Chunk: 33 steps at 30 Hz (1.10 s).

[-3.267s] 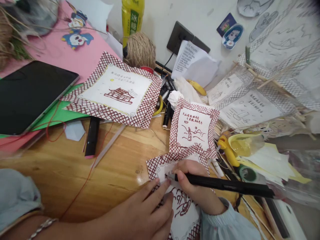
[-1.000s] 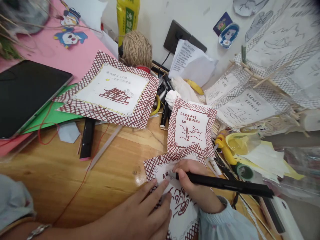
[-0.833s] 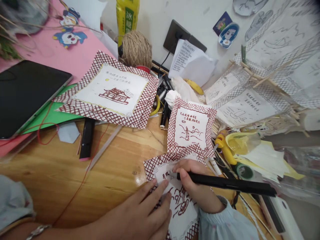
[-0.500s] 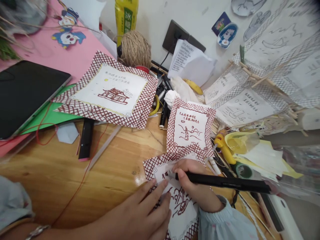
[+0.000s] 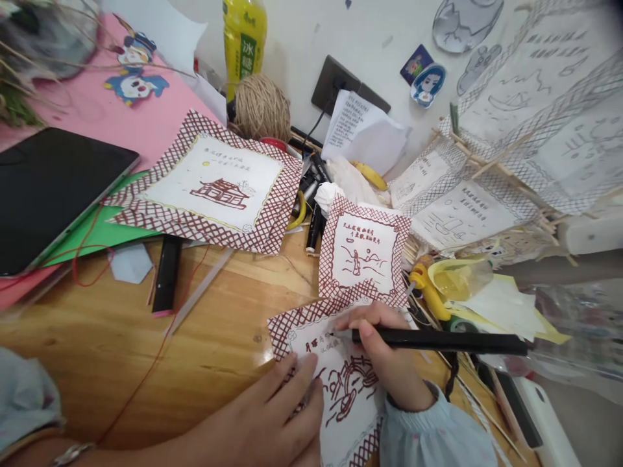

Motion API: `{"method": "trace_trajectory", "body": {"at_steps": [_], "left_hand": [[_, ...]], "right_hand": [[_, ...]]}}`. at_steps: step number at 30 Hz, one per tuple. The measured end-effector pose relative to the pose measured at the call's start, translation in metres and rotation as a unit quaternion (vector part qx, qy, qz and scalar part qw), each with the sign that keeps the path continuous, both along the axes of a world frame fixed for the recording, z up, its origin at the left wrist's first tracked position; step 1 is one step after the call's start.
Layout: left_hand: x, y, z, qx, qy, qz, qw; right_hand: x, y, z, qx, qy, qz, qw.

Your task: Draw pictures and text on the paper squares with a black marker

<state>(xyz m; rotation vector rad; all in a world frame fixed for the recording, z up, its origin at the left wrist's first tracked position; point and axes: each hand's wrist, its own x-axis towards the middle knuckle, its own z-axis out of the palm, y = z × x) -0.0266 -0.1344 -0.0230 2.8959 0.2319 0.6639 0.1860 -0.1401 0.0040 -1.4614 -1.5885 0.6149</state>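
My right hand [image 5: 385,353] is closed round a long black marker [image 5: 440,339], its tip resting on a white paper panel [image 5: 341,383] with a dark red lattice border and a red drawing. Small red characters run along the top of that panel. My left hand [image 5: 272,415] lies flat with fingers stretched out, pressing the panel's left edge onto the wooden table [image 5: 121,350]. Just beyond sits a second, smaller panel [image 5: 363,253] with a red figure drawing, and a larger panel [image 5: 214,185] showing a red house lies further left.
A black tablet [image 5: 48,188] rests on pink and green sheets at left. A loose black marker [image 5: 165,275], red thread, a twine ball [image 5: 260,107], a yellow bottle [image 5: 243,39], several markers, a yellow glue gun [image 5: 431,292] and a stick-framed paper lantern [image 5: 506,168] crowd the back and right.
The view has shifted slightly, so the panel shows lower and further left. My right hand and marker tip have moved a little to the right along the line of writing. My left hand keeps pressing.
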Motion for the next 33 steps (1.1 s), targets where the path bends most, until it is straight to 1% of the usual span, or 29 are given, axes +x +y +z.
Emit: {"method": "trace_trajectory", "body": {"at_steps": [4,7,16,22,25,30,33], "left_hand": [[-0.0009,-0.0003,0.0007,0.003,-0.003,-0.007,1.0],[-0.0015,-0.0006,-0.0006,0.004,0.004,-0.007,1.0],[-0.0018,-0.0005,-0.0031,-0.007,-0.001,-0.014,1.0],[-0.001,-0.0004,-0.0047,0.03,-0.002,-0.016,0.999],[-0.0015,-0.0016,-0.0051,0.033,-0.005,-0.008,0.999],[-0.0025,-0.0026,-0.0042,0.036,0.006,-0.017,0.999],[-0.0012,-0.0025,-0.0047,0.036,0.004,-0.012,0.999]], "right_hand": [[-0.0025,0.0018,0.0025,0.0,-0.073,0.043,0.996],[-0.0046,0.0036,0.0024,0.013,-0.119,0.052,0.991],[-0.0037,0.0044,-0.0009,0.032,-0.18,0.073,0.981],[-0.0047,0.0061,-0.0009,0.029,-0.155,0.076,0.985],[-0.0047,0.0061,-0.0009,0.029,-0.167,0.077,0.983],[-0.0038,0.0055,-0.0022,0.03,-0.167,0.068,0.983],[-0.0038,0.0054,-0.0031,0.03,-0.176,0.063,0.982]]}}
